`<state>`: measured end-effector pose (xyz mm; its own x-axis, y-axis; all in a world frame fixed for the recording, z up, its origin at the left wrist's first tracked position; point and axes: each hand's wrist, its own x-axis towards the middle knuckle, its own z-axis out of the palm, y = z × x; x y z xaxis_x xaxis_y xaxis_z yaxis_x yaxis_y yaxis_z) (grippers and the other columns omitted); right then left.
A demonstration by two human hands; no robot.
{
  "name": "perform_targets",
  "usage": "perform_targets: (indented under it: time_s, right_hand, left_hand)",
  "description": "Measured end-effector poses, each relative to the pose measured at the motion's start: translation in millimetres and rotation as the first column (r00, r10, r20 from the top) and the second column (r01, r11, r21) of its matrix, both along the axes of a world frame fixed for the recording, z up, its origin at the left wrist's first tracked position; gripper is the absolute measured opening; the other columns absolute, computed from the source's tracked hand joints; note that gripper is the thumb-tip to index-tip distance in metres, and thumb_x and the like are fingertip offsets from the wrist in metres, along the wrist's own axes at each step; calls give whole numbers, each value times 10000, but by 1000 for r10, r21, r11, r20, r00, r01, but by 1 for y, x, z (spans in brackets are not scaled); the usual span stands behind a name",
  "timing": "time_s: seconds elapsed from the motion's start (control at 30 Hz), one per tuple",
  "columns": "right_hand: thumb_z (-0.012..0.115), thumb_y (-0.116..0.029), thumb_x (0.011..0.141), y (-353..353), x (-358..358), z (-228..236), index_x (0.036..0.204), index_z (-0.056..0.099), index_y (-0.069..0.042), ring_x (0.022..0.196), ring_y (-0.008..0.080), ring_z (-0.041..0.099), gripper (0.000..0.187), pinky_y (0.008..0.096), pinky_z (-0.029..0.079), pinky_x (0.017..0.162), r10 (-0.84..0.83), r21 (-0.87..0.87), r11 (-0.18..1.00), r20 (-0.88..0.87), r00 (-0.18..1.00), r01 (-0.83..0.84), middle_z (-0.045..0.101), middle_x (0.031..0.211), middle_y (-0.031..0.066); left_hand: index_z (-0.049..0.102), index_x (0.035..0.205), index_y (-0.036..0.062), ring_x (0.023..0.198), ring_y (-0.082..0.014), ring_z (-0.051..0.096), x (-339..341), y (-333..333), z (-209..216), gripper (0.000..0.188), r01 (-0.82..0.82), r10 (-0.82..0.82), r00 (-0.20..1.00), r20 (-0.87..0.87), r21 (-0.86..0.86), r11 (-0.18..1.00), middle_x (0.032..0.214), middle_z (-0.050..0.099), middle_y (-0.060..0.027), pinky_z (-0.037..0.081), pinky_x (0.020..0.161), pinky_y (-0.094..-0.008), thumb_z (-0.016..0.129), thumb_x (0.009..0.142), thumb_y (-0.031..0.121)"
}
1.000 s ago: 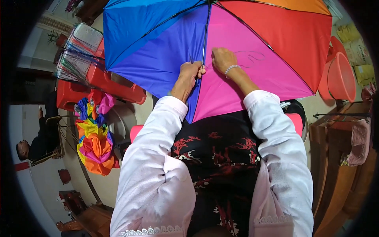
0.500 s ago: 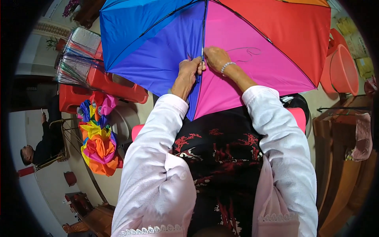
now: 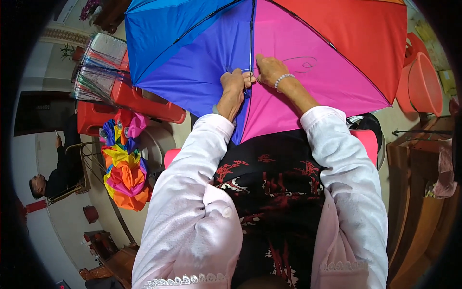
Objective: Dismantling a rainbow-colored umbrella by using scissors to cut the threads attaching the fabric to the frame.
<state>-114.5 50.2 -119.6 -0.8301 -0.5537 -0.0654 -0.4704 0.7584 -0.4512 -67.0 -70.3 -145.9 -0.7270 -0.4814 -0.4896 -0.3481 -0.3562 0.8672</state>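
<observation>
From where I stand, the umbrella [image 3: 293, 36] lies spread open in front of the person, its underside showing and its near edge just beyond the dark apron [image 3: 267, 192]. The left hand [image 3: 232, 89] is closed round what look like small scissors [image 3: 247, 93], its fingertips at the rib [image 3: 251, 36] where the umbrella's violet and pink panels meet. The right hand [image 3: 273, 72] is just beside that rib, over the umbrella's pink panel, fingers bunched; whether they're pinched on anything I can't tell. A dark thread [image 3: 308, 64] lies in a slack loop on the umbrella, to the right of that hand. That slack is what I'd watch: pulled quickly, it could knot on itself or catch on the bracelet [image 3: 284, 80]. The blades worry me too, sitting so close to the umbrella's thin cloth; a careless twist of the left wrist might nick it. And if those left fingers eased, the rib could slip away, as I see nothing else steadying the umbrella there.
</observation>
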Motion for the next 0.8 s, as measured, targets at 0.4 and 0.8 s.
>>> perform_targets:
  time_s: [0.4,0.8]
  right_hand:
    - [720,-140,609,2,2,-6,914,471,3,835,371,574,418,440,459,676,-25,-71,997,68,997,30,590,834,211]
    - [726,-171,616,4,4,-6,940,479,-7,861,358,574,440,430,463,699,-61,-103,992,96,993,71,591,869,205]
  left_hand:
    - [445,892,-123,522,-244,589,1,-8,5,177,83,-82,996,-22,102,991,742,590,-198,444,362,-248,432,850,48]
    - [452,879,-119,552,-264,605,-3,-12,5,161,128,-129,992,-3,173,977,737,590,-205,470,385,-254,448,836,36]
